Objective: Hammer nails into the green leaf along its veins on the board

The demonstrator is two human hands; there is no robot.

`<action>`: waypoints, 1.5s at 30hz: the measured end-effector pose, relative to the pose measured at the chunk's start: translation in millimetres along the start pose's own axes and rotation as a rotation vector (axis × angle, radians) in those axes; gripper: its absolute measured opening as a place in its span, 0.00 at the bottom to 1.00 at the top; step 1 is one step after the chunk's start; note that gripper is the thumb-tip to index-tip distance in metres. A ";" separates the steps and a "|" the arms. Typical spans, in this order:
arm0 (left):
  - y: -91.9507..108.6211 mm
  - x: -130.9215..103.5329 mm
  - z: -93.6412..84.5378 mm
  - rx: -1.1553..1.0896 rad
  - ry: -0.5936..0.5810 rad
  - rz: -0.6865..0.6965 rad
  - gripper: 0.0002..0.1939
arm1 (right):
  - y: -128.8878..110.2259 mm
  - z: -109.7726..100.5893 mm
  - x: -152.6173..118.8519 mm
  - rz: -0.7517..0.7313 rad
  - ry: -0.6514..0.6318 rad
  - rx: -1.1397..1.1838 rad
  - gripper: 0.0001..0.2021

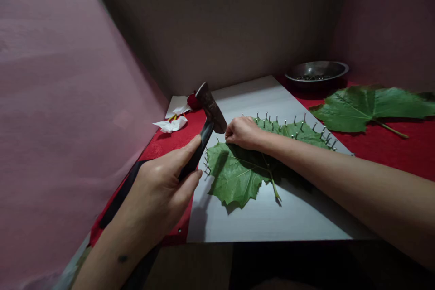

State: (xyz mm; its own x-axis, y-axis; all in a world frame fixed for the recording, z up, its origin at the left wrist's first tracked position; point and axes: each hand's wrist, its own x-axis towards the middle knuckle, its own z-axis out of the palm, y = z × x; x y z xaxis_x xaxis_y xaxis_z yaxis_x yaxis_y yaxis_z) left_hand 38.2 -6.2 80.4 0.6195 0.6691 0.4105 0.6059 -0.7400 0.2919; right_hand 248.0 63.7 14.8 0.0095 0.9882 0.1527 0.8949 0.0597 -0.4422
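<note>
A green leaf point(238, 172) lies flat on a white board point(272, 222), ringed along its far and left edges by upright nails point(295, 127). The right hand point(243, 132) rests on the leaf's upper edge, fingertips pinched together at the board. The left hand point(166, 181) is clamped around a hammer point(207, 118), its head raised just beside the right hand. A second leaf point(370, 106) and a metal dish point(317, 72) sit on the red cloth point(408, 149) beyond.

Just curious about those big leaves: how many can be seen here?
2. One leaf lies on the white board, ringed by nails, under the right hand. The other leaf lies on the red cloth at right. None seem hidden.
</note>
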 end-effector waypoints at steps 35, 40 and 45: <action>-13.5 -5.5 6.3 -0.009 -0.001 0.000 0.24 | -4.4 -6.6 -3.1 -0.036 -0.019 -0.055 0.09; -12.6 -7.0 4.7 -0.038 -0.008 -0.025 0.24 | -3.5 -12.5 -4.1 -0.087 -0.083 -0.042 0.10; -13.6 -8.6 2.3 -0.029 -0.016 -0.069 0.24 | 3.2 -17.6 -4.5 -0.085 -0.115 0.131 0.13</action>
State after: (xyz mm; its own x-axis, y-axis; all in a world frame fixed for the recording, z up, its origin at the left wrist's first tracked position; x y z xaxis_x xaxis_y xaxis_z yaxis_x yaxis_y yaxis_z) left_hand 25.7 -1.7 70.9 0.5847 0.7194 0.3749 0.6326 -0.6937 0.3444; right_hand 258.7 57.0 28.3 -0.1208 0.9880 0.0959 0.8247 0.1536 -0.5444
